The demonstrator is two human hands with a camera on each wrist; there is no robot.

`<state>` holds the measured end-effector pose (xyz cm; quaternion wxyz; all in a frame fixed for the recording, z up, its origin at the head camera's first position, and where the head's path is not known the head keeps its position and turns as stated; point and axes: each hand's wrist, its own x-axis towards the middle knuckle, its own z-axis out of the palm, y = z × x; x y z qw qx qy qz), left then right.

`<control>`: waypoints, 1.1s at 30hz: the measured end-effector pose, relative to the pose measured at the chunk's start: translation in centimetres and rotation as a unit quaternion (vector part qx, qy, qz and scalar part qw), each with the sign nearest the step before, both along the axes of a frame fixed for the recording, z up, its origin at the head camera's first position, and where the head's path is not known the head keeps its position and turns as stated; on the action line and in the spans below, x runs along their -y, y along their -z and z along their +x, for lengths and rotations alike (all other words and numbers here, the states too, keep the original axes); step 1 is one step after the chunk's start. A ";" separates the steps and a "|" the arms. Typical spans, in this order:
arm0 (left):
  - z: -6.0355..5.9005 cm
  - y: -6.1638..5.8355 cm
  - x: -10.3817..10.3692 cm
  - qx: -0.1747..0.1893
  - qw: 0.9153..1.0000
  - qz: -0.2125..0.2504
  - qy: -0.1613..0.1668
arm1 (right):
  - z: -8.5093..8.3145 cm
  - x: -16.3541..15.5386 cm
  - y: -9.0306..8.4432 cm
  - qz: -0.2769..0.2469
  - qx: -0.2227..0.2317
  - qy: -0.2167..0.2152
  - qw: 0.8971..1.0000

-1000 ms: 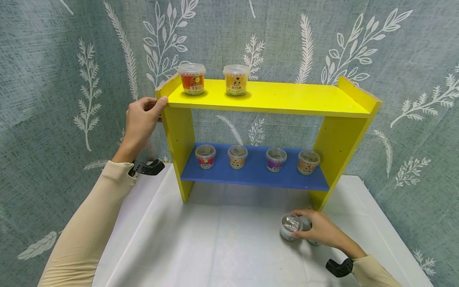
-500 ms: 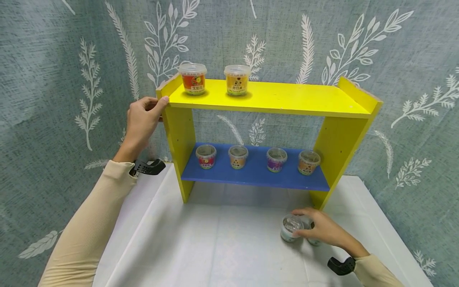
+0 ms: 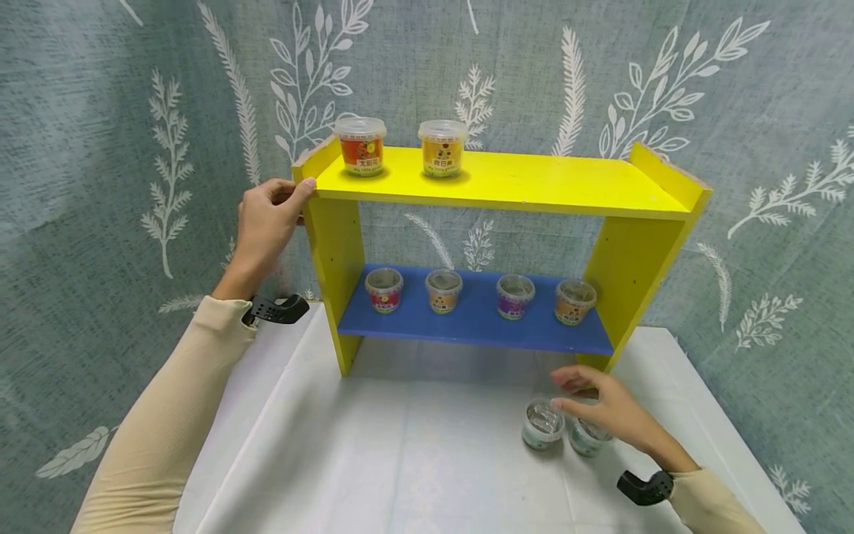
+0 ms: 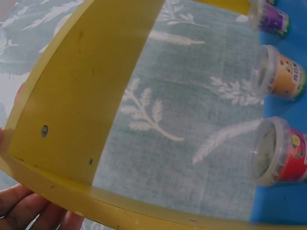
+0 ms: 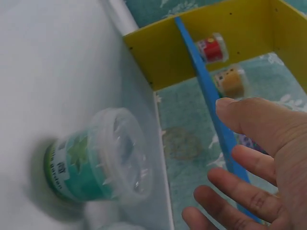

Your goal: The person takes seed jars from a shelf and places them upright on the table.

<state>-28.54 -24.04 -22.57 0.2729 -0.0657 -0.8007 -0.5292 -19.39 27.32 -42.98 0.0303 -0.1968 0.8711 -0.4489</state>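
From above, the person's right hand [image 3: 610, 408] hovered with fingers spread and relaxed over two small lidded cups on the white table [image 3: 414, 460], just in front of the yellow shelf unit [image 3: 507, 182]. It held nothing. The nearer one, a green-labelled cup [image 3: 542, 423], stood upright just left of its neighbour [image 3: 587, 437]. The left hand [image 3: 267, 222] gripped the top left corner of the shelf unit, thumb on the edge. Two cups stood on the top board and four on the blue shelf [image 3: 474, 319].

At the left wrist, fingers [image 4: 29, 211] curled under the yellow board, with a red cup [image 4: 280, 152] beyond.

At the right wrist, the open fingers [image 5: 259, 158] stood clear of the green-labelled cup [image 5: 93, 163]. It looked to me like thin clear plastic: light, smooth and easily dented, with a snap lid. I would take it round the body below the rim, gently, not by the lid.
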 end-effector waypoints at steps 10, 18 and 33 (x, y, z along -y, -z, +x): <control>0.0 0.1 0.0 -0.001 1.000 -0.008 -0.002 | -0.2 1.3 -1.9 -0.015 -0.045 -0.015 0.999; 0.1 0.1 0.0 -0.005 1.000 -0.002 0.005 | -0.8 2.3 -4.2 -0.015 -0.099 -0.035 0.994; 0.2 0.0 -0.2 0.003 1.000 0.004 0.007 | -1.5 4.3 -8.0 -0.030 -0.161 -0.044 0.986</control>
